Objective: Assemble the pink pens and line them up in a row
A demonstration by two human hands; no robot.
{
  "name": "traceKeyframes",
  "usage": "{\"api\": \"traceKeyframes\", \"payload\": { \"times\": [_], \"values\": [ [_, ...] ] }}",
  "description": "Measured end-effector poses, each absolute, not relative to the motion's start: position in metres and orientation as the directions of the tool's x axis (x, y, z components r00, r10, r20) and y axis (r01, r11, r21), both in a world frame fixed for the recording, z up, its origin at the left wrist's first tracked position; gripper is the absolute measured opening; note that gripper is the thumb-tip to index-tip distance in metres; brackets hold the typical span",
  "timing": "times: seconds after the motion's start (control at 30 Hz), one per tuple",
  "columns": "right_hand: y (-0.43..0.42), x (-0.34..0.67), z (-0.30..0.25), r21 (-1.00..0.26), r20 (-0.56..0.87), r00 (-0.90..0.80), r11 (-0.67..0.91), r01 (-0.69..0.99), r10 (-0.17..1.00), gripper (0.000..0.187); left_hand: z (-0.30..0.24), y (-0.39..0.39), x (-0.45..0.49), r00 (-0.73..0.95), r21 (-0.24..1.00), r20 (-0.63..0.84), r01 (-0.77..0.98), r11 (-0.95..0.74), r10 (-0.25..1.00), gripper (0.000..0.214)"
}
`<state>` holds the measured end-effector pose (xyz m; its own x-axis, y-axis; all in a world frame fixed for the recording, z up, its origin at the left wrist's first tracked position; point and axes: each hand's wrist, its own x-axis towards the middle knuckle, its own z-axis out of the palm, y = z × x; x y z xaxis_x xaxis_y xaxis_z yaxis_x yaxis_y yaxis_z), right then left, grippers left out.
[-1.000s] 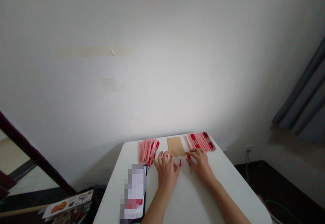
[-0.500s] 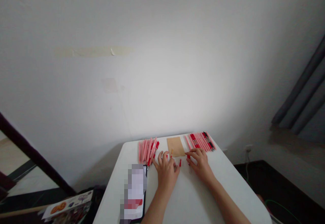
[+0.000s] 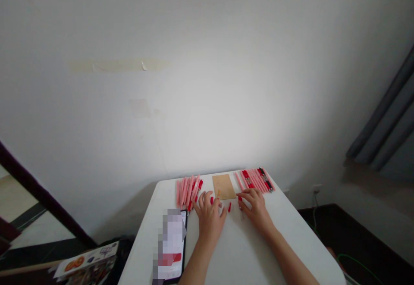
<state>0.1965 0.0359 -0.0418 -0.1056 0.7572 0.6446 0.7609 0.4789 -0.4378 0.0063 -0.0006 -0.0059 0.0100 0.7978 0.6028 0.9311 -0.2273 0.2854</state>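
Pens, pink, red and black: one pile (image 3: 187,192) kept at the bench's (image 3: 246,255) far left, one row (image 3: 255,179) at its far right. Brown card (image 3: 223,183): placed between them, near the wall (image 3: 226,82). Left hand (image 3: 209,216): fingers spread and bent, a red piece (image 3: 211,200) seen at their tips; whether it is gripped cannot be told. Right hand (image 3: 255,207): a red bit (image 3: 239,198) seen between thumb and forefinger; a firm hold cannot be confirmed. Red tip (image 3: 229,207): left loose between the hands. Progress: judged part-way; pens are grouped on both sides, while the small parts at the middle are not visibly joined. Room: movement is limited by the far edge and wall, and by the phone (image 3: 183,250) at left; open bench is offered between the forearms.
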Motion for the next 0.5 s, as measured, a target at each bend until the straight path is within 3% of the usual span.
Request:
{"api": "traceKeyframes", "payload": {
  "times": [0.23, 0.5],
  "values": [
    [0.036, 0.2, -0.033, -0.428, 0.631, -0.093, 0.445, 0.787, 0.77, 0.025, 0.002, 0.004, -0.013, 0.066, 0.201, 0.651, 0.946, -0.255, 0.756, 0.022],
    [0.024, 0.206, -0.014, -0.422, 0.51, -0.138, 0.386, 0.82, 0.849, 0.024, -0.016, -0.022, -0.024, 0.069, 0.192, 0.65, 0.949, -0.252, 0.757, 0.037]
  ]
}}
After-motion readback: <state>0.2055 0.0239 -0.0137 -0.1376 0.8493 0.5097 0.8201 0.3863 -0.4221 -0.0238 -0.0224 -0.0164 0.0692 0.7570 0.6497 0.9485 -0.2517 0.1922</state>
